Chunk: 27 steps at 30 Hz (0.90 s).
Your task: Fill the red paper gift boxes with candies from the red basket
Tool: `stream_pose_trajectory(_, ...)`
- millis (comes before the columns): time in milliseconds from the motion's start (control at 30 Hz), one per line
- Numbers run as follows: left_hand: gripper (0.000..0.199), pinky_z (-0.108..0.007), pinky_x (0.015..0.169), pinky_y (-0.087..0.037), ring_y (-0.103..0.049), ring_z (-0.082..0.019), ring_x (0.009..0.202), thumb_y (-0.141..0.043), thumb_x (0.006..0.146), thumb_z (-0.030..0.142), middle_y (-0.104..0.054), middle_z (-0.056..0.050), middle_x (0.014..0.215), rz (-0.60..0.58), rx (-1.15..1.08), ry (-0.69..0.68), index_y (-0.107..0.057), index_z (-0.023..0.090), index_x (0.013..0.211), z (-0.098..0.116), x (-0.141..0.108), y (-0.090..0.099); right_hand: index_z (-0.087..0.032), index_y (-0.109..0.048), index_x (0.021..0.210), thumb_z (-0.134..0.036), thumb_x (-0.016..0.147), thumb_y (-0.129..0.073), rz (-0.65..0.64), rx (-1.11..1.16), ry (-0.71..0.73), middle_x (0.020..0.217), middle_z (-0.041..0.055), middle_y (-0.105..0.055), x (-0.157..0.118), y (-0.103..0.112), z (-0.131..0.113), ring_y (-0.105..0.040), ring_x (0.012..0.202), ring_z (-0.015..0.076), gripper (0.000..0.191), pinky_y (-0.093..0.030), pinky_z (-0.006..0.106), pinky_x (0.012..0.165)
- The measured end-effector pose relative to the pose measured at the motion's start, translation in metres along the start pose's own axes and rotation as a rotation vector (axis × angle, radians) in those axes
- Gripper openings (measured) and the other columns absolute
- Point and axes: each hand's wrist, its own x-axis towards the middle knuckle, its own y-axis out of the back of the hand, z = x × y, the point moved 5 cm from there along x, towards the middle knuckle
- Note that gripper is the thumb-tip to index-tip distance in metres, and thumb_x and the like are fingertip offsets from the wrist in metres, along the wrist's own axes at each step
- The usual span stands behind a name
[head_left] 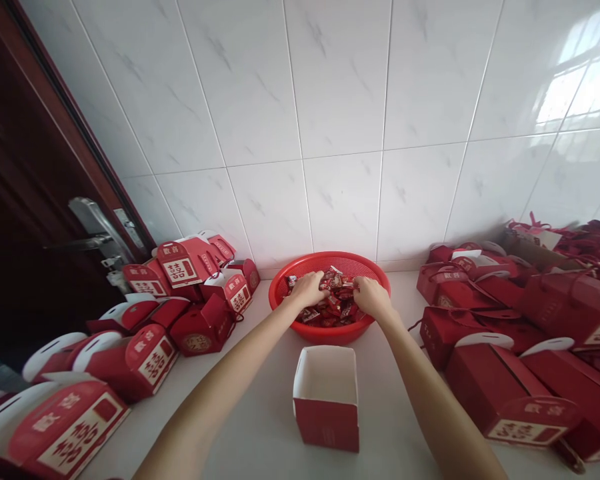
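A red plastic basket [330,335] with perforated sides stands against the tiled wall and holds many small wrapped candies [334,308], mostly red. My left hand [309,289] reaches into its left side, fingers curled down among the candies; what they grip is hidden. Over the right side, my right hand [373,295] pinches a wrapped candy [348,285] at its fingertips. Between my forearms, just in front of the basket, an open-topped red box [327,421] stands upright. Its white inside shows, and I see nothing in it.
Red gift boxes [153,360] with white-edged handle flaps are stacked at the left, near a dark door [35,200] with a metal handle. More red boxes [510,387] crowd the right side. Behind them, a carton [533,253] holds red ribboned items. The white surface [260,413] meets the wall.
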Motion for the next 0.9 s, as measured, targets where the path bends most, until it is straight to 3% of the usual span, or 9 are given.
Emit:
stream_pose_trajectory(133, 0.035, -0.044, 0.095, -0.054, -0.066, -0.026, 0.112, -0.068, 0.093, 0.028, -0.068, -0.013, 0.124, 0.099, -0.038, 0.115, -0.063, 0.015, 0.124, -0.007, -0.002, 0.006, -0.017, -0.069, 0.103, -0.003, 0.09, -0.044, -0.005, 0.0, 0.012, 0.113, 0.0117, -0.074, 0.001, -0.002, 0.001, -0.067, 0.105, 0.0255, 0.031, -0.039, 0.03, 0.068)
stream_pose_trajectory(300, 0.05, -0.038, 0.1, -0.052, -0.061, -0.028, 0.126, -0.058, 0.09, 0.01, -0.059, -0.016, 0.142, 0.239, -0.081, 0.178, -0.055, 0.019, 0.139, -0.008, -0.007, 0.016, -0.017, -0.069, 0.109, -0.004, 0.089, -0.047, -0.009, 0.013, 0.007, 0.118, 0.0121, -0.073, 0.0, -0.002, 0.002, -0.067, 0.108, 0.0253, 0.032, -0.041, 0.029, 0.071)
stream_pose_trajectory(500, 0.057, -0.039, 0.103, -0.051, -0.061, -0.029, 0.127, -0.059, 0.081, 0.001, -0.064, -0.014, 0.137, 0.298, -0.145, 0.194, -0.06, 0.021, 0.135, -0.011, -0.009, 0.017, -0.018, -0.07, 0.111, -0.006, 0.089, -0.049, -0.011, 0.053, 0.01, 0.119, 0.0121, -0.072, -0.002, -0.001, 0.001, -0.066, 0.112, 0.0262, 0.032, -0.043, 0.029, 0.075)
stream_pose_trajectory(733, 0.046, -0.037, 0.102, -0.053, -0.066, -0.029, 0.122, -0.069, 0.084, 0.014, -0.072, -0.009, 0.128, 0.289, -0.291, 0.088, -0.063, 0.021, 0.129, -0.012, -0.004, 0.014, -0.018, -0.072, 0.111, -0.01, 0.087, -0.055, 0.011, 0.17, 0.026, 0.12, 0.0121, -0.073, -0.002, 0.001, 0.001, -0.066, 0.113, 0.0281, 0.03, -0.045, 0.029, 0.078)
stream_pose_trajectory(900, 0.045, -0.034, 0.101, -0.054, -0.068, -0.027, 0.119, -0.074, 0.084, 0.024, -0.072, -0.007, 0.13, 0.214, -0.372, -0.069, -0.063, 0.02, 0.128, 0.001, -0.005, 0.011, -0.018, -0.073, 0.104, -0.017, 0.09, -0.055, 0.06, 0.342, 0.053, 0.106, 0.0083, -0.077, 0.002, 0.004, 0.003, -0.07, 0.101, 0.0228, 0.023, -0.048, 0.026, 0.075)
